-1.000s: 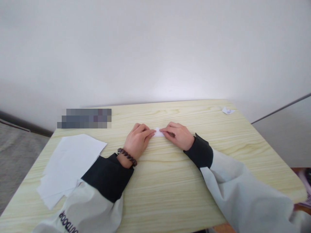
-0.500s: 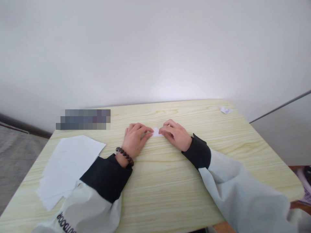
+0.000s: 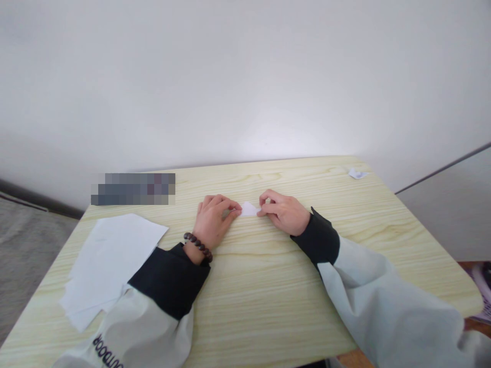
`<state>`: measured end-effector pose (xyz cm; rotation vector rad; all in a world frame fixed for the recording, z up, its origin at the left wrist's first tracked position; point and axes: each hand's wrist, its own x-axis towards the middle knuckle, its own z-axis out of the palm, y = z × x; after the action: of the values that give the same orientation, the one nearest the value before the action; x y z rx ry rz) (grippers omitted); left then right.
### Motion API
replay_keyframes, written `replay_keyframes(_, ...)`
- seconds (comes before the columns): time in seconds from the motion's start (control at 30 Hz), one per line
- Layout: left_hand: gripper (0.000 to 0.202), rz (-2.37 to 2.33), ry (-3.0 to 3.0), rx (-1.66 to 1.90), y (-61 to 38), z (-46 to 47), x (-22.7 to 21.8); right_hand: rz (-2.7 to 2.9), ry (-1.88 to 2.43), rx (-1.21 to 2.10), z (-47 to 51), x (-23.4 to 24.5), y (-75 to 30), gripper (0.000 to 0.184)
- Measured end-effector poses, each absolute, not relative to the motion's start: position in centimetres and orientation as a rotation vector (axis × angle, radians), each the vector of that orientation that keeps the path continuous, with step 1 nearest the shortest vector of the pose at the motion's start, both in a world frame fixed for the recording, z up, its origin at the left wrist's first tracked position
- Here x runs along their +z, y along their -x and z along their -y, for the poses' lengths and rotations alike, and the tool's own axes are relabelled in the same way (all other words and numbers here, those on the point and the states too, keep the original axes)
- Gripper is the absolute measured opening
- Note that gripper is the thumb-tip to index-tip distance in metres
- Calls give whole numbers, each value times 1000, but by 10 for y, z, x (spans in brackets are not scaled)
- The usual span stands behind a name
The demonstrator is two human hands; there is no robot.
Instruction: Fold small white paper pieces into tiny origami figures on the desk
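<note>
While the left hand [image 3: 215, 220] presses closed fingertips on one end of the small folded paper [image 3: 249, 208] and the right hand [image 3: 284, 212] pinches the other, the crease likely sharpens best with the piece held flat on the table [image 3: 268, 286]. One piece lies between the hands. One folded scrap [image 3: 357, 174] sits well beyond the right hand. One stack of sheets [image 3: 111, 260], too overlapped to count, lies left of the left hand.

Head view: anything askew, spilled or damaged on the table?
The white sheets at the left of the table are fanned unevenly, edges misaligned. A small paper scrap lies alone at the far right corner. The left hand and right hand pinch a folded paper at the centre; no spill or damage shows.
</note>
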<state>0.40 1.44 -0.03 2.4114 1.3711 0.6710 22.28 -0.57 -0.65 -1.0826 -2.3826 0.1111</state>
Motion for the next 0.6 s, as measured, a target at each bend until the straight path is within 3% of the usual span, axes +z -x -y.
replay_keyframes(0.3, 23, -1126, -2686, 717, 0, -15, -3, 2313, 1007, 164, 7, -9, -214, 17)
replay_keyframes(0.6, 24, -1090, -2812, 718, -2, -13, -2, 2300, 1022, 107, 2, -14, -214, 22)
